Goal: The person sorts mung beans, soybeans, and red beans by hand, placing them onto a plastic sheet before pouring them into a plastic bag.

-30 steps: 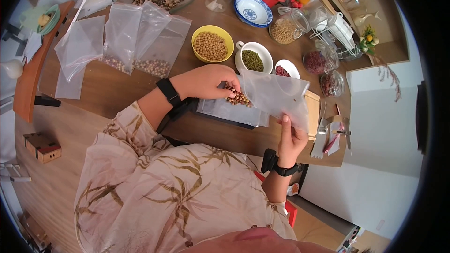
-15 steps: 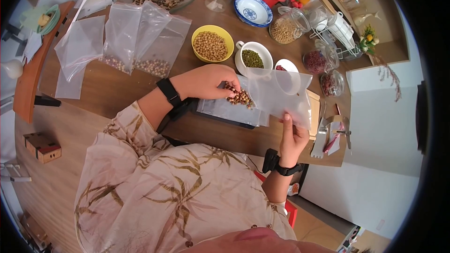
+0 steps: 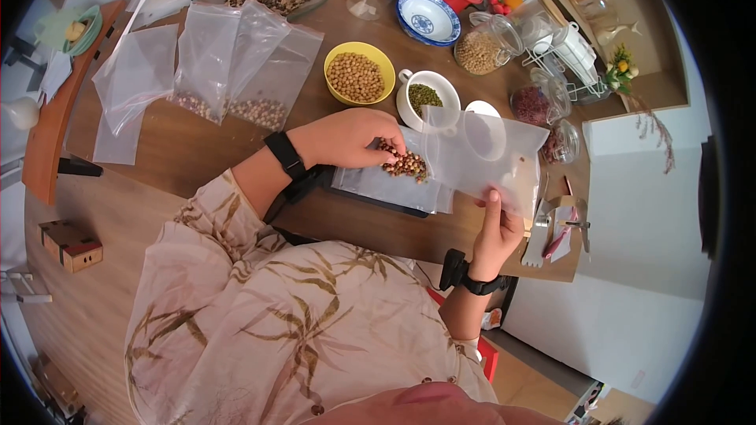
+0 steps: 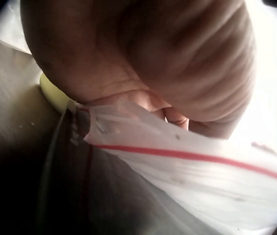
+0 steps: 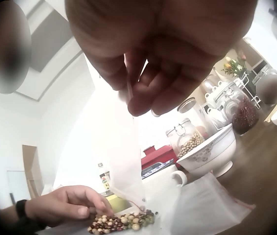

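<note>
At the table's middle, my left hand (image 3: 354, 138) curves loosely beside a heap of mixed beans (image 3: 405, 165), fingertips right at its edge. The heap sits over a flat clear bag (image 3: 370, 187) on a dark, flat thing. In the left wrist view, a clear zip bag (image 4: 192, 169) with a red strip lies close under that hand. My right hand (image 3: 504, 230) pinches the lower right corner of a raised, translucent bag (image 3: 480, 153) between thumb and fingers. One or two small specks cling inside it, and its other end hangs over the heap.
Behind stand a yellow bowl (image 3: 358, 75) of chickpeas, a white cup (image 3: 441, 102) of green beans, and a blue-white bowl (image 3: 429, 18). Filled bags (image 3: 260, 106) lie at left. Several glass jars (image 3: 535, 98) line the right side; knives (image 3: 563, 228) lie at the right edge.
My right hand has moved a little to the right, drawing the raised bag out flatter and off the heap, so more beans show. My left hand has stayed in place.
</note>
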The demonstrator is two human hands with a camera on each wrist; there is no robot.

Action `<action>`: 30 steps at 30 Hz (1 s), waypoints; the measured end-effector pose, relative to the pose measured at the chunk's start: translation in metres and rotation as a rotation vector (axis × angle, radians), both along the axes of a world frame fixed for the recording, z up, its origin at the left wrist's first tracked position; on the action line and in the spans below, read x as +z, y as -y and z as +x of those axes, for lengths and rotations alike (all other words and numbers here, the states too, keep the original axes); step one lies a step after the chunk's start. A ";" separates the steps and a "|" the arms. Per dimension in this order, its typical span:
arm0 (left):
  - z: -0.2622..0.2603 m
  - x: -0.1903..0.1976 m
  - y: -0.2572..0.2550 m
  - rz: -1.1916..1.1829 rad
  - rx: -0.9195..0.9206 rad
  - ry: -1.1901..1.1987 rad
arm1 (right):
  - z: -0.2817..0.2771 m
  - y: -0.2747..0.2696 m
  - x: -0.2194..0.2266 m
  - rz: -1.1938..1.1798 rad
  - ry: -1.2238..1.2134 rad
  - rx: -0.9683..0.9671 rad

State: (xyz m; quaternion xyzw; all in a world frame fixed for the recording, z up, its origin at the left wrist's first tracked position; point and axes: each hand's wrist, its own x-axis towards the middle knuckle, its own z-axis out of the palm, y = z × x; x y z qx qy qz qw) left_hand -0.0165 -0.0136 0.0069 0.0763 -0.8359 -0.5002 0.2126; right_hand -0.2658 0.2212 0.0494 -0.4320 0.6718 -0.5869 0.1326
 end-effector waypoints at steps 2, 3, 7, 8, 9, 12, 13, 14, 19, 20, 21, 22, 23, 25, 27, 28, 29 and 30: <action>0.001 0.001 0.000 0.008 0.001 0.011 | -0.001 0.001 0.000 -0.010 0.057 0.005; 0.000 0.001 -0.001 0.016 0.004 0.021 | -0.002 0.001 0.000 -0.011 0.056 0.003; 0.000 0.001 -0.001 0.003 0.037 -0.007 | 0.005 0.005 -0.004 -0.054 0.186 0.002; 0.000 0.001 -0.001 -0.008 0.039 -0.028 | 0.008 0.006 -0.005 -0.071 0.227 -0.007; -0.001 0.001 -0.001 -0.018 0.041 -0.050 | 0.010 0.007 -0.005 -0.071 0.227 -0.006; -0.002 0.003 -0.001 -0.073 0.046 -0.144 | 0.015 0.008 -0.005 -0.088 0.247 0.008; -0.001 0.005 -0.001 -0.073 0.046 -0.144 | 0.016 0.009 -0.006 -0.095 0.264 0.002; -0.001 0.007 -0.001 -0.030 0.026 -0.106 | 0.017 0.010 -0.006 -0.102 0.281 -0.003; -0.003 0.004 -0.002 0.068 -0.006 -0.124 | 0.025 0.013 -0.008 -0.094 0.315 0.008; -0.003 0.004 -0.003 0.108 -0.002 -0.102 | 0.027 0.013 -0.008 -0.076 0.321 0.004; -0.003 0.005 -0.004 0.149 0.003 -0.080 | 0.027 0.013 -0.010 -0.076 0.322 0.004; -0.002 0.007 -0.004 0.148 0.004 -0.080 | 0.027 0.013 -0.013 -0.084 0.330 -0.004; -0.002 0.008 -0.004 0.179 0.003 -0.048 | 0.027 0.014 -0.014 -0.092 0.338 -0.011; -0.002 0.008 -0.005 0.210 0.003 -0.016 | 0.027 0.013 -0.014 -0.092 0.341 -0.017; -0.002 0.006 -0.006 0.317 -0.022 -0.002 | 0.027 0.012 -0.014 -0.091 0.343 -0.023; -0.003 0.003 -0.007 0.317 -0.022 -0.002 | 0.027 0.012 -0.014 -0.089 0.337 -0.014; -0.005 -0.001 -0.007 0.344 -0.032 -0.058 | 0.027 0.011 -0.013 -0.086 0.332 -0.006; -0.006 -0.003 -0.008 0.372 -0.042 -0.114 | 0.028 0.011 -0.013 -0.085 0.332 -0.006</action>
